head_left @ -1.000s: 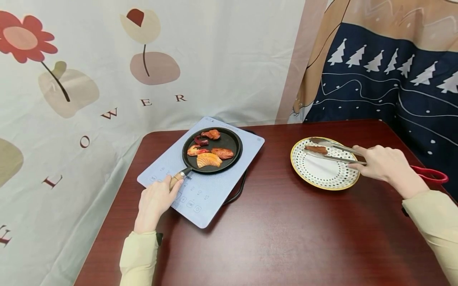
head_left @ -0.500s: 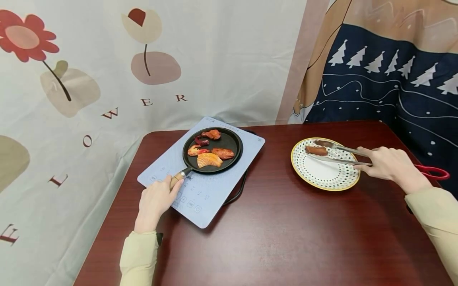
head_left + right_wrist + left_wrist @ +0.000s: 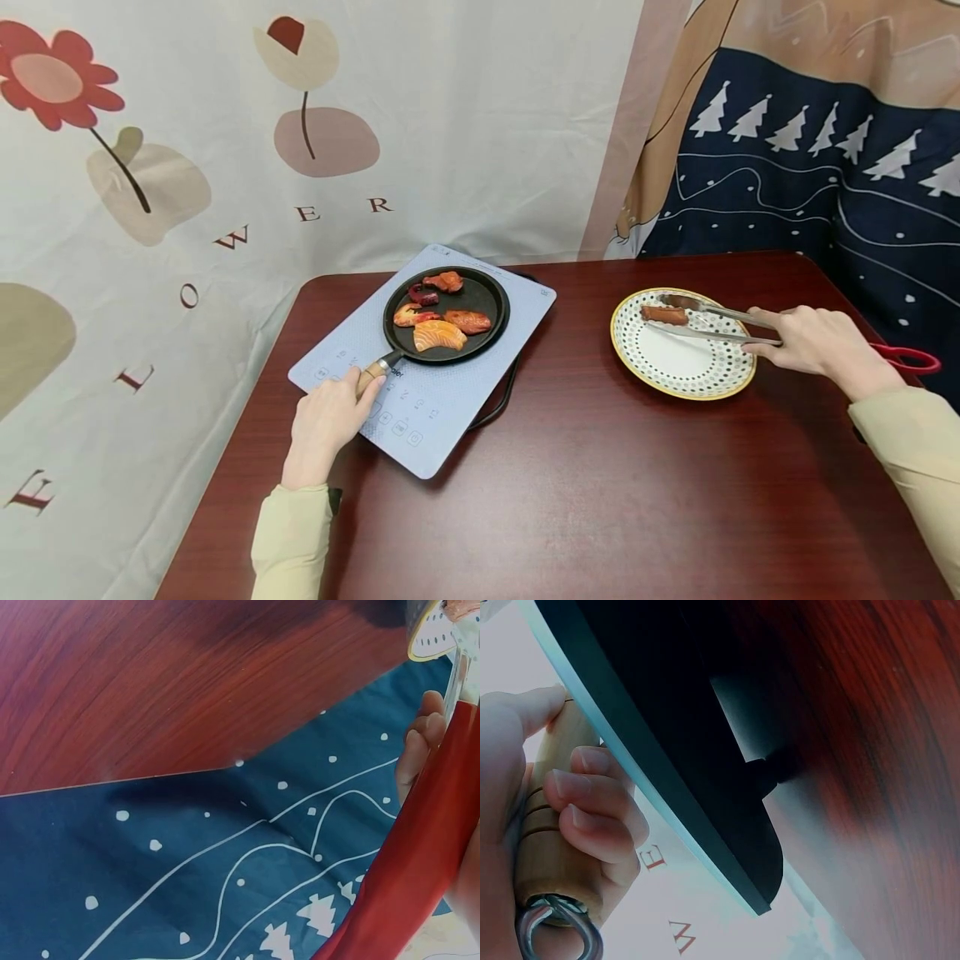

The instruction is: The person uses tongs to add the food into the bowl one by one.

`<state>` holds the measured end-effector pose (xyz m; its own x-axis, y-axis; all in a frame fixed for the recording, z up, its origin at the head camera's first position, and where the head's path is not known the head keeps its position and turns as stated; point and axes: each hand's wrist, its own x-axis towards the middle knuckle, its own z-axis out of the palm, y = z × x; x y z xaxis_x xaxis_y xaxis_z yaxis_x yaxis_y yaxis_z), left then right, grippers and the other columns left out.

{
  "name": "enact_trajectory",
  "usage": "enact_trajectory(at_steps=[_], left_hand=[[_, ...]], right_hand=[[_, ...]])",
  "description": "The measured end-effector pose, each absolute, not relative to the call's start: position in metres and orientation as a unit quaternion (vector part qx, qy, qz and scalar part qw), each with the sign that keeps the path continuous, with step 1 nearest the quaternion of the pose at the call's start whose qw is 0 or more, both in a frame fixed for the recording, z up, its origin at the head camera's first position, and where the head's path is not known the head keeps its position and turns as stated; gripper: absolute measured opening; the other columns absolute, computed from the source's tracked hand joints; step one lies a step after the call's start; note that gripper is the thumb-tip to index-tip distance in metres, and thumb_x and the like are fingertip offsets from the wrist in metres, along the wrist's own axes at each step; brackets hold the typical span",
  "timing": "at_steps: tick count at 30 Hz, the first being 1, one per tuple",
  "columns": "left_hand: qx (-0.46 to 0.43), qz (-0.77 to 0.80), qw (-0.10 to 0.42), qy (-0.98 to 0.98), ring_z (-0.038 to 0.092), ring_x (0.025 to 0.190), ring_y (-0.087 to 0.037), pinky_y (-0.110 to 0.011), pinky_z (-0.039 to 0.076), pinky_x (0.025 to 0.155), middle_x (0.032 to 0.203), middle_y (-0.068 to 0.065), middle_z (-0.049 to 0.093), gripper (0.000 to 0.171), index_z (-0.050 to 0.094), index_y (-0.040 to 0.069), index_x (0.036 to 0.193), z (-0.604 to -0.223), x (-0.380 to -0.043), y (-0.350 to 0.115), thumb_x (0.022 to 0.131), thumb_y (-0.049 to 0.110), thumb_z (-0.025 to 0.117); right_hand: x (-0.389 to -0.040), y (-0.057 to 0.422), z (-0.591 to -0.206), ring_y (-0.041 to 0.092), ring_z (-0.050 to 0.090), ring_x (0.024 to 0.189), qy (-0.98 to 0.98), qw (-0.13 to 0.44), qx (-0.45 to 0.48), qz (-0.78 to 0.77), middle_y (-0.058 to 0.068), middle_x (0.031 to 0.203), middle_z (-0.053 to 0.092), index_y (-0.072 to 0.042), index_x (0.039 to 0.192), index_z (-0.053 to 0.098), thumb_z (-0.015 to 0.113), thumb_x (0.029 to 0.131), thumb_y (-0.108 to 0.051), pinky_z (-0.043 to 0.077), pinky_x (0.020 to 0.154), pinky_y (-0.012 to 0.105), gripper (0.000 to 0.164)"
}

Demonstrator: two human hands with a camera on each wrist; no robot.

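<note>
My left hand (image 3: 327,427) grips the wooden handle (image 3: 551,810) of a small black frying pan (image 3: 480,308). Salmon (image 3: 438,335), a shrimp (image 3: 412,315), a chicken wing (image 3: 467,322), a drumstick-like piece (image 3: 444,282) and a dark red curled piece (image 3: 423,295) lie in the pan. On the right, my right hand (image 3: 813,342) holds metal tongs (image 3: 720,335) with red handles (image 3: 420,847). The tong tips are spread on either side of a brown sausage-like piece (image 3: 664,315) on a dotted, yellow-rimmed plate (image 3: 690,375).
Under the pan is a light blue induction cooktop (image 3: 420,442), set askew on the dark red wooden table (image 3: 570,500). Its black cable (image 3: 498,408) shows along the right side. Patterned cloths (image 3: 480,133) hang behind the table's far edge.
My right hand has drawn slightly to the right with the tongs, whose tips have spread a little from the brown piece. My left hand and the pan have stayed in place.
</note>
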<state>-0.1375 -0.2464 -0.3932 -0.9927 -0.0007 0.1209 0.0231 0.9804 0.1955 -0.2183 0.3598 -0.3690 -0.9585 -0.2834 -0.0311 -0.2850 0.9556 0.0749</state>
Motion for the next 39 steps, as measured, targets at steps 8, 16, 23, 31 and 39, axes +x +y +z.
enact_trajectory(at_steps=[8, 16, 23, 31, 39], left_hand=[[-0.003, -0.096, 0.055, -0.994, 0.044, 0.047, -0.022, -0.031, 0.026, 0.041, 0.051, -0.008, 0.042, 0.040, 0.045, 0.008, 0.073, -0.3924, -0.1377, -0.2461, 0.093, 0.043, 0.047], [-0.009, -0.094, 0.060, -0.994, 0.044, 0.046, -0.022, -0.031, 0.026, 0.041, 0.050, -0.008, 0.042, 0.040, 0.045, 0.007, 0.074, -0.3922, -0.1379, -0.2462, 0.093, 0.042, 0.048], [-0.011, -0.095, 0.062, -0.993, 0.042, 0.045, -0.021, -0.030, 0.025, 0.040, 0.050, -0.007, 0.040, 0.040, 0.045, 0.007, 0.074, -0.3936, -0.1378, -0.2465, 0.093, 0.042, 0.047], [-0.015, -0.095, 0.068, -0.993, 0.042, 0.045, -0.022, -0.030, 0.025, 0.040, 0.050, -0.007, 0.040, 0.040, 0.045, 0.007, 0.073, -0.3938, -0.1378, -0.2465, 0.093, 0.041, 0.048], [-0.017, -0.095, 0.073, -0.993, 0.042, 0.045, -0.021, -0.030, 0.025, 0.040, 0.049, -0.007, 0.040, 0.040, 0.045, 0.007, 0.072, -0.3940, -0.1377, -0.2468, 0.093, 0.041, 0.049]], right_hand=[[-0.2146, 0.3621, -0.3700, 0.017, 0.049, 0.054, 0.987, -0.001, -0.155, 0.043, 0.004, 0.059, 0.060, -0.010, 0.122, 0.058, 0.069, 0.079, -0.040, 0.034, 0.043, 0.031, 0.054], [-0.2103, 0.3626, -0.3729, 0.016, 0.042, 0.047, 0.984, -0.027, -0.171, 0.050, 0.001, 0.049, 0.049, -0.010, 0.119, 0.062, 0.070, 0.078, -0.035, 0.031, 0.042, 0.029, 0.049], [-0.2092, 0.3620, -0.3710, 0.016, 0.041, 0.046, 0.983, -0.026, -0.175, 0.040, 0.000, 0.047, 0.046, -0.009, 0.118, 0.062, 0.071, 0.078, -0.034, 0.030, 0.042, 0.029, 0.048], [-0.2090, 0.3619, -0.3701, 0.015, 0.040, 0.047, 0.985, -0.018, -0.168, 0.035, 0.000, 0.047, 0.046, -0.010, 0.119, 0.061, 0.070, 0.078, -0.035, 0.029, 0.043, 0.028, 0.049], [-0.2091, 0.3627, -0.3697, 0.015, 0.041, 0.048, 0.985, -0.023, -0.169, 0.038, 0.000, 0.048, 0.048, -0.010, 0.119, 0.062, 0.071, 0.078, -0.036, 0.029, 0.043, 0.028, 0.049]])
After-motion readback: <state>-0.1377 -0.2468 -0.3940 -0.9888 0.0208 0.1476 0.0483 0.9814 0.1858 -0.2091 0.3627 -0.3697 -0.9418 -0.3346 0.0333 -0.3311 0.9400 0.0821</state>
